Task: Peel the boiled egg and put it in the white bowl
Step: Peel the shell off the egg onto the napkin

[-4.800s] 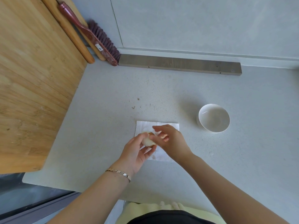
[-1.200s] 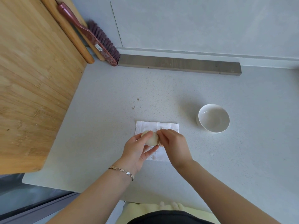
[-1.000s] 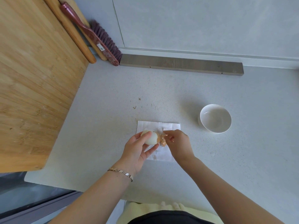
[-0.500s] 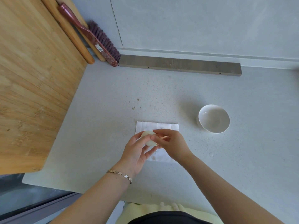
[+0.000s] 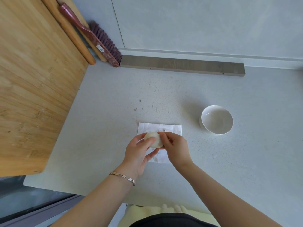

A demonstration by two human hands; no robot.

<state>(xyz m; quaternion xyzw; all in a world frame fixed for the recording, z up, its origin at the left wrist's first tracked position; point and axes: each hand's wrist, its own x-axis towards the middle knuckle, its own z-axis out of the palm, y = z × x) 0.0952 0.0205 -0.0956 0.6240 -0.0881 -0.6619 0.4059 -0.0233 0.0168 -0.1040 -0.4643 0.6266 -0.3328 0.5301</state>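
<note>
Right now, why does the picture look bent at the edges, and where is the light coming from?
Head view: a wide-angle lens bows the wooden board and grey bar. The white bowl casts a soft shadow up and left of itself, so light likely comes from the lower right. No harsh glare; the egg and both hands look sharp.

Napkin (image 5: pixel 170 128) on surface (image 5: pixel 229 161), centre, toward near edge. Bowl (image 5: pixel 217 119) right of napkin, apart. Egg (image 5: pixel 155 140) above napkin, between left hand (image 5: pixel 137 153) and right hand (image 5: pixel 176 148). Board (image 5: pixel 32 79) along left edge. Brush (image 5: pixel 101 40) at far left corner; bar (image 5: pixel 182 66) along far edge.
</note>
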